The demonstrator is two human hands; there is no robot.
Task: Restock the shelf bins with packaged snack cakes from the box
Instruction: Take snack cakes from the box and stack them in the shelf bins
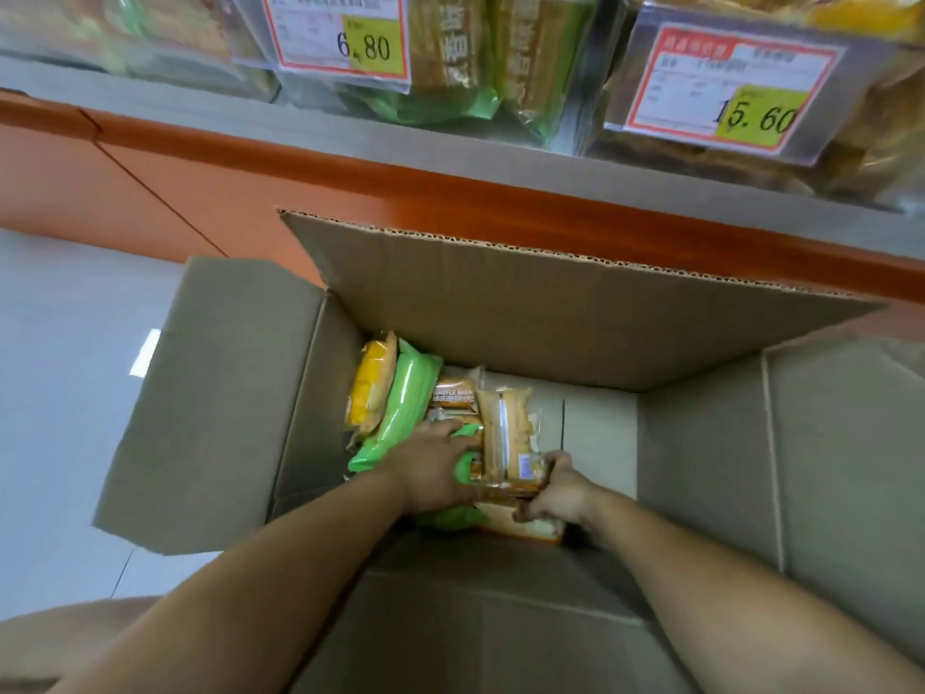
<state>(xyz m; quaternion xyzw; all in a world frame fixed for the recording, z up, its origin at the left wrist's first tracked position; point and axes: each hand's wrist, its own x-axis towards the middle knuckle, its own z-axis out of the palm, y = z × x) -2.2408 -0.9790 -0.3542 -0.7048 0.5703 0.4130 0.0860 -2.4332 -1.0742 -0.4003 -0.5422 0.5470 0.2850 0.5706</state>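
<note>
Both my hands are down in the open box (235, 393). My left hand (430, 465) lies flat, fingers stretched, on a green pack (408, 393) by the box's left wall. My right hand (558, 493) is curled tight around the near end of an orange pack (505, 433) standing mid-floor. A yellow pack (370, 383) leans in the far left corner. The bins (450, 72) sit above, beyond the box's far flap.
</note>
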